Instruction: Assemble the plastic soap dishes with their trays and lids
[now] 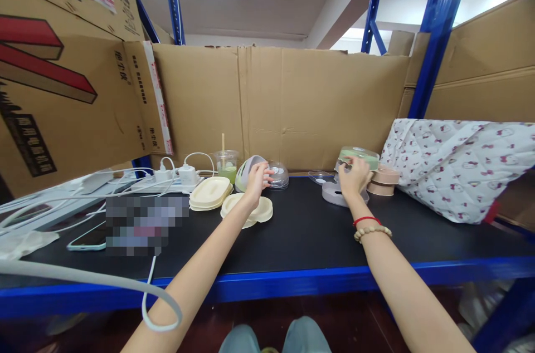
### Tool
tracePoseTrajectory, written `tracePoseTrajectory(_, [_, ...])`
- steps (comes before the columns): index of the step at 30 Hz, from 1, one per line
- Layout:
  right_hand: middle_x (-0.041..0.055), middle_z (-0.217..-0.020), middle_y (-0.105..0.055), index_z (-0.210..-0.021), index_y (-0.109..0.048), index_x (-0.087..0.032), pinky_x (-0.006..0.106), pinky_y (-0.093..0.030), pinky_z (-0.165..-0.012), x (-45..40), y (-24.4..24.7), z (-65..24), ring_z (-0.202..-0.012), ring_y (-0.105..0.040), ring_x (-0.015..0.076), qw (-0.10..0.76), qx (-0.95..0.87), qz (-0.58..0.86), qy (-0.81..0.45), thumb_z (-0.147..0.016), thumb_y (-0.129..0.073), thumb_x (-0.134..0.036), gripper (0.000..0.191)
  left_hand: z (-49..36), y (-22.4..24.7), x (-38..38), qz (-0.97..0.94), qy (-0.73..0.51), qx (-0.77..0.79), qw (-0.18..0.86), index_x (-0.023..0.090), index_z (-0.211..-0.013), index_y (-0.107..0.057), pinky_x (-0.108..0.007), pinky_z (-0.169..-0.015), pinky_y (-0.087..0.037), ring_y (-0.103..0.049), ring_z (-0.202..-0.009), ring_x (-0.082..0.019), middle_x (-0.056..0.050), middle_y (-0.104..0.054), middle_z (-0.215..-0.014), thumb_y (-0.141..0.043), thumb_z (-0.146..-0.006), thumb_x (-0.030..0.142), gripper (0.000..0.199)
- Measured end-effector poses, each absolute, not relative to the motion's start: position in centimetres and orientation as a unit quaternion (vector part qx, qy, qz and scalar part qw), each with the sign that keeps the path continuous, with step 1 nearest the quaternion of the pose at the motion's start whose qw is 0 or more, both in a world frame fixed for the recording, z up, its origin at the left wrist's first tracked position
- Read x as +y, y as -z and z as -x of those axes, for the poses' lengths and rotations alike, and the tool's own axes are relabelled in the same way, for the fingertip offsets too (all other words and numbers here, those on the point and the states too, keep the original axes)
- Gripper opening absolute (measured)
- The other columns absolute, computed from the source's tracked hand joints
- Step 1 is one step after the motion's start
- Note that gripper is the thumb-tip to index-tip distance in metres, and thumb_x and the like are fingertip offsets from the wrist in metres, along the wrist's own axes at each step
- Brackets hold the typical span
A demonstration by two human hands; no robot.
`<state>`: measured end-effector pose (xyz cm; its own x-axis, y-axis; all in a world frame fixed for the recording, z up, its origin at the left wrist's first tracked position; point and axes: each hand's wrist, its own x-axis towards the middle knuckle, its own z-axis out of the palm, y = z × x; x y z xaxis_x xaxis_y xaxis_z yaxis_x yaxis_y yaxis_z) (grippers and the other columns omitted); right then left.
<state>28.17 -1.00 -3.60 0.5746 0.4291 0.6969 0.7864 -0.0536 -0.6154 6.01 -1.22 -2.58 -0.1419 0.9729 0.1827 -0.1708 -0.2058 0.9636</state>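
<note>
My left hand (258, 179) is at a tilted grey and green rounded dish (244, 176), its loosely bent fingers apart in front of a clear dome lid (279, 175). Whether the fingers touch either one, I cannot tell. My right hand (355, 176) grips a green round container with a clear top (368, 159), fingers over its near left side. Beneath that hand lies a flat grey round piece (331, 195) with a dark slot. Stacked pinkish-beige round pieces (382, 181) stand just right of it.
Cream lids (209, 192) and rounded cream pieces (263, 209) lie left of centre. A cup of green drink with a straw (228, 170) stands behind. White cables and chargers (189, 176) and a phone (87, 239) are left, a patterned quilted bag (455, 169) right. Cardboard (326, 102) walls the back.
</note>
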Motion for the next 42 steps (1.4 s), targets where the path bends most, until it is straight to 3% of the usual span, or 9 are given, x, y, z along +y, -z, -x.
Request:
tracePoseTrajectory(5, [0.0122, -0.108, -0.063, -0.109, -0.06, -0.019, 0.045, -0.031, -0.091, 0.9, 5.6, -26.5, -0.106, -0.051, 0.0298, 0.271, -0.604, 0.739, 0.128, -0.071, -0.055, -0.027, 0.039, -4.8, 3.4, -0.7, -0.608, -0.528, 0.588, 0.08, 0.021, -0.1, -0.063, -0.041, -0.096, -0.039, -0.053, -0.112, -0.027, -0.009, -0.063, -0.107, -0.057, -0.071, 0.019, 0.029])
tracePoseTrajectory(8, [0.0117, -0.113, -0.063, -0.114, -0.059, -0.02, 0.046, -0.029, -0.092, 1.4, 6.5, -26.3, -0.11, -0.051, 0.03, 0.175, -0.636, 0.746, 0.092, -0.07, -0.06, -0.03, 0.045, -4.3, 4.1, -0.5, -0.653, -0.4, 0.643, -0.017, 0.021, -0.115, -0.06, -0.046, -0.102, -0.033, -0.037, -0.13, -0.032, -0.014, -0.048, -0.134, -0.057, -0.077, 0.024, 0.039])
tracePoseTrajectory(14, [0.0036, -0.096, -0.071, -0.102, -0.065, -0.026, 0.04, -0.028, -0.091, 1.3, 6.5, -26.7, -0.098, -0.06, 0.0213, 0.187, -0.663, 0.72, 0.087, -0.068, -0.057, -0.009, 0.039, -4.1, 4.7, -0.3, -0.671, -0.224, 0.706, -0.021, 0.02, -0.118, -0.061, -0.043, -0.102, -0.033, -0.035, -0.131, -0.035, -0.021, -0.034, -0.143, -0.057, -0.08, 0.028, 0.038])
tracePoseTrajectory(19, [-0.0004, -0.079, -0.072, -0.089, -0.069, -0.025, 0.035, -0.03, -0.087, 1.2, 6.4, -26.3, -0.084, -0.063, 0.0163, 0.231, -0.677, 0.693, 0.093, -0.069, -0.052, -0.001, 0.035, -3.7, 4.5, -0.4, -0.684, -0.214, 0.696, -0.048, 0.023, -0.114, -0.063, -0.037, -0.097, -0.038, -0.043, -0.125, -0.03, -0.016, -0.047, -0.132, -0.059, -0.079, 0.025, 0.036])
tracePoseTrajectory(24, [0.0025, -0.091, -0.07, -0.092, -0.069, -0.025, 0.031, -0.036, -0.081, 1.2, 6.3, -26.0, -0.089, -0.063, 0.018, 0.288, -0.667, 0.679, 0.106, -0.074, -0.053, -0.005, 0.031, -3.5, 4.5, -0.4, -0.698, -0.253, 0.668, -0.054, 0.024, -0.109, -0.067, -0.037, -0.092, -0.042, -0.048, -0.12, -0.029, -0.014, -0.049, -0.128, -0.058, -0.079, 0.029, 0.031])
tracePoseTrajectory(29, [0.0093, -0.1, -0.066, -0.107, -0.065, -0.019, 0.028, -0.043, -0.067, 1.4, 6.1, -25.9, -0.084, -0.063, 0.0204, 0.332, -0.625, 0.699, 0.102, -0.08, -0.05, -0.012, 0.032, -3.6, 4.4, -0.4, -0.686, -0.374, 0.624, -0.016, 0.022, -0.097, -0.073, -0.037, -0.094, -0.044, -0.057, -0.11, -0.028, -0.012, -0.054, -0.123, -0.064, -0.074, 0.024, 0.024])
tracePoseTrajectory(33, [0.0072, -0.092, -0.065, -0.106, -0.063, -0.017, 0.028, -0.045, -0.069, 1.4, 5.8, -25.1, -0.08, -0.063, 0.0185, 0.415, -0.59, 0.688, 0.075, -0.082, -0.048, -0.016, 0.029, -4.1, 4.0, -0.2, -0.628, -0.551, 0.545, 0.069, 0.021, -0.089, -0.074, -0.035, -0.096, -0.043, -0.058, -0.108, -0.026, -0.01, -0.057, -0.119, -0.069, -0.069, 0.024, 0.021])
tracePoseTrajectory(38, [0.0044, -0.092, -0.065, -0.102, -0.067, -0.022, 0.026, -0.045, -0.067, 0.6, 5.6, -24.0, -0.082, -0.063, 0.0179, 0.384, -0.615, 0.686, 0.052, -0.078, -0.054, -0.016, 0.028, -4.6, 3.1, -0.1, -0.486, -0.68, 0.404, 0.371, 0.018, -0.078, -0.073, -0.031, -0.08, -0.05, -0.064, -0.084, -0.018, -0.005, -0.067, -0.088, -0.072, -0.065, 0.024, 0.014])
tracePoseTrajectory(42, [0.0032, -0.094, -0.067, -0.102, -0.068, -0.025, 0.025, -0.045, -0.071, 0.1, 5.8, -23.9, -0.088, -0.063, 0.0173, 0.311, -0.66, 0.68, 0.074, -0.076, -0.056, -0.01, 0.032, -4.5, 2.5, -0.1, -0.359, -0.692, 0.282, 0.56, 0.015, -0.074, -0.069, -0.028, -0.075, -0.053, -0.064, -0.074, -0.013, -0.005, -0.067, -0.083, -0.07, -0.07, 0.023, 0.009])
